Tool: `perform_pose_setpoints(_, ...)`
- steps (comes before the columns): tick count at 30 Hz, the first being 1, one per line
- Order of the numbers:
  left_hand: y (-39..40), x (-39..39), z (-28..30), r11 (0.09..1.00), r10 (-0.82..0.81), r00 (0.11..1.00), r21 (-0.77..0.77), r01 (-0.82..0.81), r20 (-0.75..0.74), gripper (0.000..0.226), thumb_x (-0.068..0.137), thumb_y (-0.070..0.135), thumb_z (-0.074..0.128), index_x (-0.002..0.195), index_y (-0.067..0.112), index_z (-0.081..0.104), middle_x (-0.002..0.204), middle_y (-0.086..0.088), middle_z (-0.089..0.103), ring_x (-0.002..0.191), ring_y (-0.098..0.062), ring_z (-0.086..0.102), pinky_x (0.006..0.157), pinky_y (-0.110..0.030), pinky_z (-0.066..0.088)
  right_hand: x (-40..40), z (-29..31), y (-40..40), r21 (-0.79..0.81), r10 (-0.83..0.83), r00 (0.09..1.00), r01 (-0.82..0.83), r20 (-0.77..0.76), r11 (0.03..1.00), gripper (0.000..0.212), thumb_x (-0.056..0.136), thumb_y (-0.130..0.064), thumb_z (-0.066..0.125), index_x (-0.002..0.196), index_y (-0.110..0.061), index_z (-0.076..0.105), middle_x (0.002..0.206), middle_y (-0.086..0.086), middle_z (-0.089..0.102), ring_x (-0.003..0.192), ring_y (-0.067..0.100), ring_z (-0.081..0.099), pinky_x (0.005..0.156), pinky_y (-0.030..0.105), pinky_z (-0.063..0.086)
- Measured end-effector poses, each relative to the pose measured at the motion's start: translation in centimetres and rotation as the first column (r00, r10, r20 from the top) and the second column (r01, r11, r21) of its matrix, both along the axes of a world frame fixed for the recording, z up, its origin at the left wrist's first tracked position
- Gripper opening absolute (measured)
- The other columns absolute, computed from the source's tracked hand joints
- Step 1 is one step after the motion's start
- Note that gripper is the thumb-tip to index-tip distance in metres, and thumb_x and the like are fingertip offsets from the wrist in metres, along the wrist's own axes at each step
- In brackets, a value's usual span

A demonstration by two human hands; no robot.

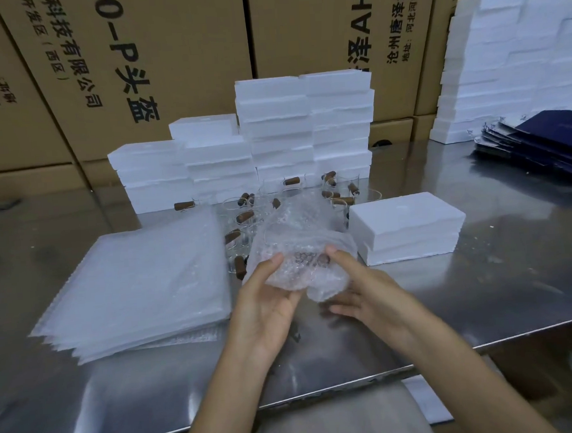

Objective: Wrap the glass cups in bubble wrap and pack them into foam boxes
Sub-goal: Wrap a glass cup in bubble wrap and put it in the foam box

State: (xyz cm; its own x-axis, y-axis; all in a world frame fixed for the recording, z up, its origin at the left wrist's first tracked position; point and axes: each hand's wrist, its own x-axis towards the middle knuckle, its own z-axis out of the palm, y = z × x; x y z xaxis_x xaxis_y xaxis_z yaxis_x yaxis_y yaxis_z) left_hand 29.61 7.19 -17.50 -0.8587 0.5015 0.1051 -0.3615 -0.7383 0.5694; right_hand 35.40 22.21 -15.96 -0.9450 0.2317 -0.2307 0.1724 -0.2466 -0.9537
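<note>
Your left hand (269, 294) and right hand (359, 288) both grip the half-wrapped glass cup (309, 258) above the table (483, 288); roll the bubble wrap (295, 229) snugly; tuck loose ends before boxing.

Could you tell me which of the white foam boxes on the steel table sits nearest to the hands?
The lone white foam box just beyond the right hand, standing apart from the stacks at the back; both hands hold a bubble-wrapped cup.

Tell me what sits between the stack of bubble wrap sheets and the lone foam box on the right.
In the head view, the hand-held bubble-wrapped bundle fills that gap, with unwrapped glass cups with brown handles behind it, between the bubble wrap stack and the foam box.
</note>
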Motion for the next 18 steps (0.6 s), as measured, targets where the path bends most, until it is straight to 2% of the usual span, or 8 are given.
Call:
perform_pose_setpoints(2,-0.2,-0.1,-0.5,0.997,-0.043,0.995,-0.071,0.037,-0.091,0.046,0.083,0.008,0.07,0.129,0.004,0.064,0.138,-0.021,0.058,0.128,-0.034,0.056,0.102,-0.044,0.05,-0.3,0.2,0.3,-0.072,-0.06,0.997,0.056,-0.055,0.996,0.039,0.081,-0.034,0.076,0.113,-0.011,0.072,0.104,0.012,0.076,0.091,0.025,0.073,0.073,0.035,0.058)
perform_pose_setpoints(4,-0.4,-0.1,-1.1,0.947,-0.061,0.975,-0.322,-0.011,-0.213,0.055,0.08,0.013,0.075,0.132,0.009,0.06,0.132,-0.019,0.063,0.119,-0.035,0.062,0.094,-0.047,0.053,-0.7,0.4,0.7,-0.041,-0.184,0.975,0.18,-0.126,0.983,0.025,0.085,-0.014,0.072,0.108,-0.004,0.072,0.101,0.014,0.076,0.09,0.027,0.073,0.073,0.034,0.058)
perform_pose_setpoints(6,-0.4,0.0,-1.1,0.764,-0.015,0.943,-0.612,-0.204,-0.333,0.051,0.068,0.023,0.084,0.116,0.021,0.068,0.113,-0.01,0.071,0.091,-0.022,0.07,0.07,-0.034,0.057,-1.2,0.7,0.9,0.127,-0.231,0.947,0.264,-0.224,0.956,0.014,0.085,-0.004,0.068,0.098,-0.007,0.073,0.093,0.008,0.077,0.086,0.019,0.073,0.072,0.028,0.057)
perform_pose_setpoints(9,-0.4,-0.5,-1.6,0.4,-0.022,0.822,-0.758,-0.514,-0.569,0.059,0.06,0.028,0.094,0.112,0.025,0.066,0.114,0.009,0.062,0.099,-0.001,0.061,0.085,-0.013,0.047,-2.0,0.9,0.6,0.395,-0.173,0.928,0.303,-0.33,0.867,0.017,0.084,-0.001,0.066,0.093,-0.015,0.07,0.082,-0.002,0.074,0.074,0.01,0.068,0.063,0.018,0.052)
perform_pose_setpoints(10,-0.3,-0.7,-1.7,0.335,-0.062,0.774,-0.743,-0.579,-0.63,0.058,0.063,0.028,0.093,0.113,0.027,0.065,0.116,0.012,0.058,0.104,0.004,0.056,0.086,-0.006,0.041,-2.3,0.8,0.4,0.477,-0.143,0.927,0.306,-0.347,0.824,0.017,0.083,-0.003,0.066,0.093,-0.017,0.068,0.082,-0.004,0.072,0.074,0.009,0.067,0.063,0.016,0.051)
perform_pose_setpoints(12,-0.3,-0.8,-1.6,0.315,-0.115,0.731,-0.722,-0.616,-0.673,0.054,0.065,0.031,0.09,0.111,0.039,0.062,0.114,0.018,0.058,0.106,0.006,0.055,0.081,-0.002,0.039,-2.8,0.2,-0.1,0.6,-0.114,0.912,0.349,-0.394,0.72,0.013,0.083,-0.01,0.067,0.089,-0.02,0.062,0.075,-0.011,0.064,0.065,0.002,0.058,0.057,0.01,0.043)
perform_pose_setpoints(15,-0.8,-0.8,-1.4,0.449,-0.147,0.755,-0.723,-0.524,-0.639,0.064,0.068,0.041,0.083,0.124,0.052,0.053,0.12,0.029,0.063,0.112,0.009,0.058,0.087,-0.009,0.047,-3.2,-0.5,-0.5,0.662,-0.121,0.876,0.437,-0.467,0.609,0.016,0.084,-0.019,0.069,0.085,-0.024,0.053,0.071,-0.011,0.06,0.063,0.002,0.054,0.056,0.015,0.041)
perform_pose_setpoints(18,-1.4,-1.1,-0.9,0.517,-0.151,0.794,-0.732,-0.444,-0.588,0.037,0.087,0.04,0.069,0.117,0.058,0.058,0.117,0.031,0.066,0.109,0.01,0.06,0.084,-0.008,0.048,-3.0,-1.1,-1.2,0.729,-0.027,0.863,0.442,-0.504,0.523,0.017,0.086,-0.022,0.066,0.081,-0.024,0.049,0.072,-0.008,0.057,0.065,0.009,0.05,0.058,0.021,0.04)
